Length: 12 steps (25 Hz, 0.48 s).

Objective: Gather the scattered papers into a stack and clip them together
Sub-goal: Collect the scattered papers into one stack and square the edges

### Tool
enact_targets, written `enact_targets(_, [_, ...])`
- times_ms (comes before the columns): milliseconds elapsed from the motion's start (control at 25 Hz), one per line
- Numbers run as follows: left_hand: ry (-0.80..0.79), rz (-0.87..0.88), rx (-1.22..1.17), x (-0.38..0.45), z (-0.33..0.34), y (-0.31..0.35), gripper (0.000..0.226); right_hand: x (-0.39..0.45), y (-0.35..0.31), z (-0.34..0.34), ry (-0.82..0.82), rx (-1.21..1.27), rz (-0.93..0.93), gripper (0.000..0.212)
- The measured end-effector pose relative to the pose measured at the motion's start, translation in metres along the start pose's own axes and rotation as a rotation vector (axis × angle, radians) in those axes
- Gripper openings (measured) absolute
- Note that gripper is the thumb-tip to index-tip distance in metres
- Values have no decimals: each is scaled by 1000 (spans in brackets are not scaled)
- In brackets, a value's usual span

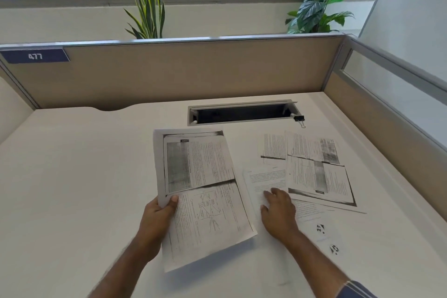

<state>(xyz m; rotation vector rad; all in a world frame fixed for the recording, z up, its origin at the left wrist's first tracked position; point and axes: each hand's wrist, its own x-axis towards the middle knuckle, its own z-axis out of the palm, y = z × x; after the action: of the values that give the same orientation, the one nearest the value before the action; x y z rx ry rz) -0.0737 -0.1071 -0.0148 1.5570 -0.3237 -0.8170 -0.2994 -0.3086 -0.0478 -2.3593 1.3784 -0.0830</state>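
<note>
Paper gathering, early stage: some sheets in hand, the rest loose, clip unused.

Nearest, a held bundle of sheets [205, 201] is pinched at its left edge by the left hand [158, 213], thumb curled over the top page; how many sheets it counts cannot be told. Just right of the bundle, the right hand [278, 213] is laid with straight, relaxed fingers on a loose text sheet [263, 184], nothing being clasped. Right of that hand, a sheet with small dark marks [324, 237] is seen lying on the bench [72, 176]. Beyond, overlapping printed sheets [316, 169] remain ungathered. Farthest, the black binder clip [299, 119] is seen touching the right end of the open cable tray [242, 112], the only container; its dark inside shows no papers. Stacking is judged partly done; squaring and clipping are left.
</note>
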Motion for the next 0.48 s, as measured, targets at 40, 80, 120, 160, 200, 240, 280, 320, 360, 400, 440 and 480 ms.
enact_targets(40, [1, -2, -1, -1, 1, -1, 19, 5, -9, 1, -20, 28, -15, 51])
enact_targets(80, [-1, -5, -2, -1, 1, -1, 19, 9, -17, 1, -46, 65, -34, 51])
enact_targets(120, [-4, -8, -4, -1, 1, -1, 18, 13, -25, 0, -77, 105, -57, 51])
enact_targets(160, [-7, -11, -6, -2, 1, -1, 18, 17, -32, 0, -106, 148, -88, 51])
enact_targets(200, [-6, -12, -6, -2, 1, -1, 18, 19, -38, -1, -125, 202, -116, 50])
enact_targets(240, [-3, -12, -5, -2, -1, -1, 18, 21, -41, -2, -115, 271, -129, 49])
enact_targets(280, [-1, -12, -8, -2, -2, -1, 18, 22, -42, -4, -68, 339, -120, 46])
enact_targets(320, [0, -12, -11, -3, -3, -1, 18, 24, -41, -8, 27, 369, -91, 44])
enact_targets(360, [0, -14, -15, -3, -4, -1, 19, 27, -37, -12, 150, 329, -48, 43])
enact_targets(400, [-2, -19, -17, -4, -5, -2, 19, 31, -31, -16, 250, 242, 6, 46])
enact_targets(440, [-1, -24, -18, -4, -5, -2, 20, 36, -22, -18, 289, 151, 64, 55])
enact_targets(480, [0, -28, -17, -4, -6, -3, 20, 41, -13, -19, 265, 78, 125, 66])
